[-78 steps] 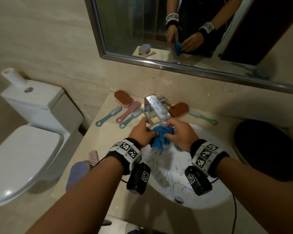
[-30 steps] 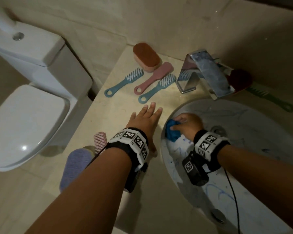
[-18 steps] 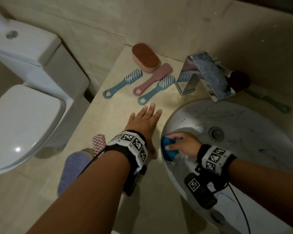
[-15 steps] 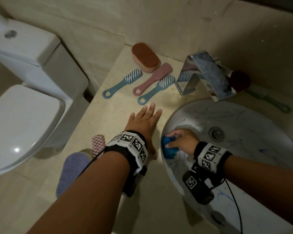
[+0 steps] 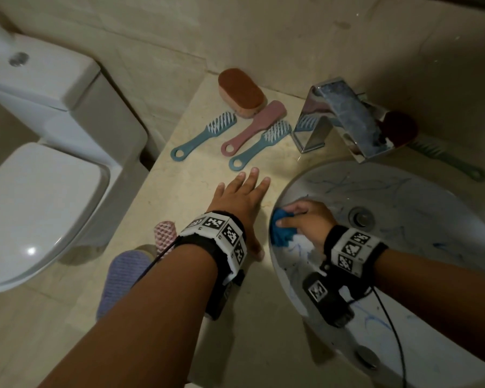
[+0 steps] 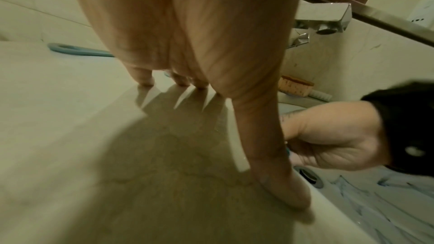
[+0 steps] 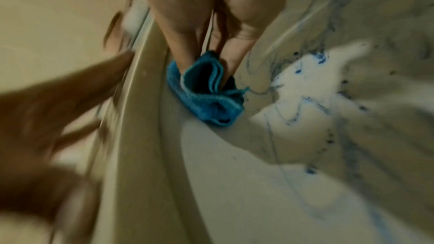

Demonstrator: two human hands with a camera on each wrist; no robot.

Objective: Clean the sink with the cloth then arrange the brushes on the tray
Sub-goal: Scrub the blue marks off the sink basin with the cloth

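While the right hand [image 5: 310, 219] bunched the blue cloth [image 5: 282, 231] between its thumb and curled fingers [image 7: 187, 31], it pressed the wad against the inner wall of the sink [image 5: 420, 191] at about 9 o'clock of the basin, just inside the rim. In the right wrist view the cloth [image 7: 206, 92] lay folded over itself, touching the white wall; blue streaks and dots marked the surface toward 3 o'clock of it. The drain [image 5: 360, 217] sat near the hand at its 3 o'clock. The left hand [image 5: 240, 200] gripped nothing: it lay flat on the beige counter [image 5: 179, 191], fingers straight and spread, thumb [image 6: 279, 179] along the sink's edge. Beyond the fingertips, toward 12 o'clock, lay two blue handled brushes [image 5: 205, 135] [image 5: 259, 145] with a pink brush [image 5: 254, 127] between them, and an orange-backed block brush [image 5: 241, 92] touched the pink one's head. The chrome tap [image 5: 345, 119] stood at 12 o'clock of the basin, with a dark red brush [image 5: 399, 130] and a green brush [image 5: 445, 161] behind it. A pink brush head [image 5: 165, 233] and a purple one [image 5: 118, 278] lay at 7 o'clock of the left wrist. A white toilet [image 5: 39, 191] stood at 9 o'clock.
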